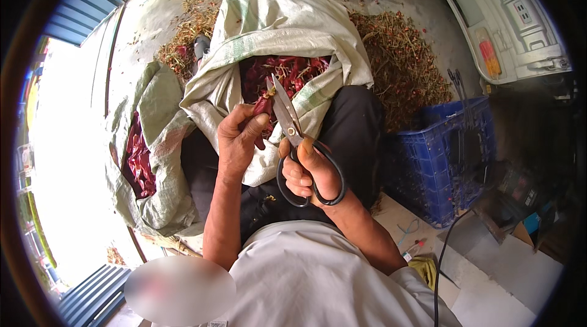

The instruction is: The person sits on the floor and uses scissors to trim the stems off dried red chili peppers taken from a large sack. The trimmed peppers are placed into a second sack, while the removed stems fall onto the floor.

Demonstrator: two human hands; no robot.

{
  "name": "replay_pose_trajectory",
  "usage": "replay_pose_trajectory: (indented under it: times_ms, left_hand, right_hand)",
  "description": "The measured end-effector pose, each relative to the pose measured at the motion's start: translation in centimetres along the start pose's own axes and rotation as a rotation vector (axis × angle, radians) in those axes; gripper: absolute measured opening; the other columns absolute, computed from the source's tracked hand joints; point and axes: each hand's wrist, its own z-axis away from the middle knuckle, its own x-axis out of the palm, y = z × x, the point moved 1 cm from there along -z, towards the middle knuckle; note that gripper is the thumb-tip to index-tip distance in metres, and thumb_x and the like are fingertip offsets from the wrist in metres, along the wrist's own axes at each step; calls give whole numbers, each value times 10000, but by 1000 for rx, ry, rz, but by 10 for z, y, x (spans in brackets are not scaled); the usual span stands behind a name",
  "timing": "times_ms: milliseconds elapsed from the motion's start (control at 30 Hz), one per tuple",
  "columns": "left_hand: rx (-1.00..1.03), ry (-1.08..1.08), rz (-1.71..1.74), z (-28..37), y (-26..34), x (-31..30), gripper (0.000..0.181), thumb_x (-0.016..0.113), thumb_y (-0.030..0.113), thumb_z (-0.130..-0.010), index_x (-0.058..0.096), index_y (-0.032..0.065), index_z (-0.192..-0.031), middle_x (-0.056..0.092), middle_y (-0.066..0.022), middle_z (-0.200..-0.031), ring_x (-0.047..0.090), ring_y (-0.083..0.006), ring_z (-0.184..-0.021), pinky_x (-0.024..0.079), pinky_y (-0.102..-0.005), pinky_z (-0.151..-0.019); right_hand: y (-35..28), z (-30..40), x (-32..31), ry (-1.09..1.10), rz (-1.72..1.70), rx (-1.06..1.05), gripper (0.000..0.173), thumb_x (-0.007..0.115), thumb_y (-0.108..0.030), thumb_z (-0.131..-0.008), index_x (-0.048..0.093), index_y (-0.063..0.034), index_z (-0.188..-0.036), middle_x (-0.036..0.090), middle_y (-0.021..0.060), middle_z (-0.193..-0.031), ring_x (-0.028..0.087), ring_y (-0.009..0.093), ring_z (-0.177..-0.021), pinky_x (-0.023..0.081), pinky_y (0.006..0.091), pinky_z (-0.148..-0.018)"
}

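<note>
My left hand [238, 136] pinches dried red chili peppers [263, 106] between thumb and fingers, their stem ends pointing up and away from me. A pair of scissors [287, 116] with black loop handles is gripped in my right hand [316, 169]. Its blades stand slightly apart, with the tips beside the pepper stems. Whether they touch the stems I cannot tell. Both hands are over the near edge of a white woven sack [293, 20], whose mouth lies open between my knees. Inside it is a heap of red chili peppers [286, 68], partly hidden by the blades.
Another woven sack [167, 157] with red peppers stands at my left. Piles of cut stems [399, 61] cover the floor beyond my right knee. A blue plastic crate [440, 157] stands at right, below a vehicle's rear [509, 20]. A black cable [441, 258] hangs near my right arm.
</note>
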Motion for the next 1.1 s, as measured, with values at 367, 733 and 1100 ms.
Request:
replay_pose_trajectory:
  times_ms: [367, 733, 1100]
  left_hand:
    - [-135, 134, 132, 17, -38, -38, 125, 641, 140, -944, 666, 48, -1025, 598, 5, -720, 503, -53, -535, 395, -204, -480]
    - [75, 310, 127, 41, 23, -94, 125, 649, 13, -908, 693, 33, -1024, 616, 6, -754, 529, -67, -530, 428, -219, -467]
    - [-55, 901, -1382, 86, -21, -280, 655, 759, 461, -804, 591, 69, -1302, 561, -213, -1312, 522, -358, -1227, 426, -450, -1008]
  right_hand:
    - [-119, -25, -41, 281, -145, -544, 771, 571, -737, -820, 558, -27, -1121, 566, 76, -897, 540, 203, -810, 469, 356, -767]
    - [-46, -1, -129, 215, -189, -236, 501, 567, -542, -947, 575, -81, -1142, 555, 69, -923, 510, 192, -821, 445, 357, -748]
    - [-38, -7, -114, 245, -74, -193, 437, 571, -472, -977, 548, -91, -1191, 584, 38, -937, 544, 137, -797, 454, 304, -741]
